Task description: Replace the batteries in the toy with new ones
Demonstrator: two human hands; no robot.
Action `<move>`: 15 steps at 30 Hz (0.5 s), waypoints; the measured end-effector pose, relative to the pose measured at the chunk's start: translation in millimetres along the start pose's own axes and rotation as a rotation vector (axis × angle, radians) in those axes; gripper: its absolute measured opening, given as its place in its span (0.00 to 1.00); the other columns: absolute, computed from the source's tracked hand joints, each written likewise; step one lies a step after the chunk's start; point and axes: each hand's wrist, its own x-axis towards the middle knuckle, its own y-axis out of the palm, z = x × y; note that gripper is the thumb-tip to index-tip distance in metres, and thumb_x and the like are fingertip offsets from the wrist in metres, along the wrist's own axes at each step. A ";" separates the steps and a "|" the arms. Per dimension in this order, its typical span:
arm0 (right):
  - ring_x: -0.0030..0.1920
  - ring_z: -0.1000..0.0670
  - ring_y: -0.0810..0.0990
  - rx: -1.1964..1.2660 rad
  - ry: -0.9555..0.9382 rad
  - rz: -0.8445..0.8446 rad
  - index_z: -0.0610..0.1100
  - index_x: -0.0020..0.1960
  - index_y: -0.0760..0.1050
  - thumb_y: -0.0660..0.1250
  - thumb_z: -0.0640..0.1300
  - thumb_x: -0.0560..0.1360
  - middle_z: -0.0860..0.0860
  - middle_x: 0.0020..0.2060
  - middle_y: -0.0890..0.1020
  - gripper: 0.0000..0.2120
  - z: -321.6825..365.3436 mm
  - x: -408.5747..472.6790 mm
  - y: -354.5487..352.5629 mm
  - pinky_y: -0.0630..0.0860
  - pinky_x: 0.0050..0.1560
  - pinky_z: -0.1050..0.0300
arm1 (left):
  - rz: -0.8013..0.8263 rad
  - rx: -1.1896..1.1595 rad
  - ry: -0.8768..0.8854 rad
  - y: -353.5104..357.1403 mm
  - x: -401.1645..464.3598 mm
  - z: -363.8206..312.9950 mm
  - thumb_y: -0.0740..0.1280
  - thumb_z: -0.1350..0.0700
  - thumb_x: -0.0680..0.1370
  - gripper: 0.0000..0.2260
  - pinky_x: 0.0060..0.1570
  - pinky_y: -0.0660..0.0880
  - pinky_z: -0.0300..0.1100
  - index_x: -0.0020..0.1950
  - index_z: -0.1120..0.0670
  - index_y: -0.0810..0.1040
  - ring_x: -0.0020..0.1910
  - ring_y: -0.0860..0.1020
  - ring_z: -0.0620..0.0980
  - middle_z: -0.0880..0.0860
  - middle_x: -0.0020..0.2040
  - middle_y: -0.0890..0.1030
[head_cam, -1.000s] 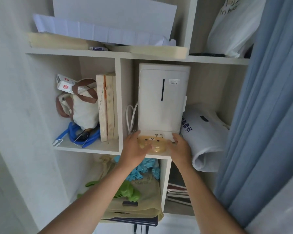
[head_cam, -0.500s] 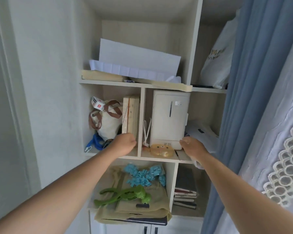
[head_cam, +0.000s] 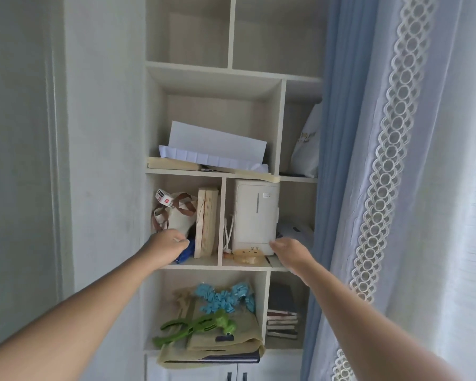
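Observation:
The toy (head_cam: 248,256), a flat yellowish piece with a bear face, lies on the middle shelf (head_cam: 245,266) in front of a white box-shaped appliance (head_cam: 256,215). Neither hand touches it. My left hand (head_cam: 167,247) hovers to its left, in front of the neighbouring compartment, with its fingers curled in and nothing in them. My right hand (head_cam: 289,251) hangs just right of the toy, its fingers loosely apart and pointing left, and it holds nothing. No batteries are in view.
Left compartment: a canvas bag (head_cam: 176,213), wooden boards (head_cam: 207,221), something blue. Below lie a green toy (head_cam: 198,327), blue pieces (head_cam: 223,296) on folded cloth, and stacked books (head_cam: 282,323). Papers (head_cam: 215,149) lie above. Curtains (head_cam: 396,188) hang on the right.
Both hands have let go of the toy and drawn back and apart. The toy stays on the shelf. My view has pulled away from the cabinet, showing more shelves.

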 end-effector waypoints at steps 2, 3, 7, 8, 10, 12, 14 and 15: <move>0.68 0.43 0.75 0.027 -0.008 0.015 0.44 0.72 0.72 0.56 0.56 0.83 0.45 0.68 0.77 0.24 8.5 -14.3 -2.2 0.70 0.65 0.50 | -0.004 -0.008 -0.002 -1.8 -11.3 -6.4 0.61 0.55 0.78 0.11 0.48 0.75 0.46 0.45 0.57 0.82 0.47 0.81 0.55 0.61 0.50 0.84; 0.69 0.43 0.74 0.040 -0.007 0.022 0.44 0.72 0.72 0.56 0.56 0.83 0.45 0.69 0.77 0.24 10.9 -19.5 -3.5 0.70 0.66 0.50 | -0.004 -0.010 -0.007 -2.0 -15.7 -9.5 0.61 0.55 0.78 0.09 0.48 0.74 0.45 0.44 0.56 0.80 0.46 0.80 0.54 0.60 0.49 0.84; 0.68 0.44 0.75 0.089 -0.034 0.031 0.44 0.72 0.72 0.57 0.58 0.82 0.45 0.69 0.78 0.25 8.1 -27.9 -14.2 0.71 0.66 0.51 | -0.022 -0.026 0.000 4.8 -26.8 -24.8 0.62 0.53 0.77 0.05 0.43 0.68 0.43 0.42 0.51 0.72 0.40 0.73 0.50 0.52 0.41 0.73; 0.68 0.44 0.75 0.084 -0.039 0.037 0.44 0.72 0.72 0.57 0.58 0.82 0.45 0.68 0.78 0.25 5.7 -27.3 -17.1 0.71 0.66 0.51 | -0.017 -0.023 0.011 7.8 -28.4 -29.2 0.62 0.52 0.77 0.05 0.42 0.66 0.42 0.42 0.51 0.72 0.39 0.72 0.49 0.52 0.40 0.72; 0.68 0.44 0.75 0.075 -0.041 0.047 0.44 0.72 0.72 0.57 0.58 0.82 0.45 0.68 0.78 0.26 0.9 -28.8 -22.5 0.71 0.65 0.51 | -0.016 -0.018 0.021 11.8 -32.9 -39.4 0.62 0.52 0.76 0.05 0.42 0.65 0.42 0.41 0.50 0.71 0.39 0.71 0.49 0.51 0.40 0.72; 0.67 0.44 0.76 0.092 -0.048 0.051 0.44 0.72 0.73 0.57 0.58 0.82 0.45 0.68 0.78 0.26 -3.6 -31.0 -26.3 0.72 0.66 0.51 | -0.039 -0.012 0.030 11.9 -36.9 -47.9 0.62 0.51 0.76 0.04 0.42 0.66 0.42 0.42 0.49 0.71 0.39 0.71 0.48 0.51 0.40 0.72; 0.67 0.44 0.76 0.097 -0.060 0.041 0.43 0.71 0.73 0.57 0.58 0.82 0.45 0.67 0.79 0.25 -6.1 -40.0 -30.3 0.71 0.65 0.51 | -0.036 -0.001 0.017 12.0 -37.6 -50.0 0.61 0.50 0.76 0.05 0.40 0.65 0.42 0.41 0.49 0.71 0.38 0.71 0.49 0.51 0.39 0.73; 0.67 0.44 0.76 0.096 -0.061 0.039 0.43 0.71 0.73 0.57 0.58 0.82 0.44 0.67 0.79 0.25 -6.9 -46.2 -31.3 0.71 0.64 0.51 | -0.026 0.013 0.017 11.3 -41.2 -52.3 0.61 0.50 0.76 0.05 0.40 0.65 0.42 0.41 0.49 0.71 0.38 0.71 0.49 0.51 0.39 0.72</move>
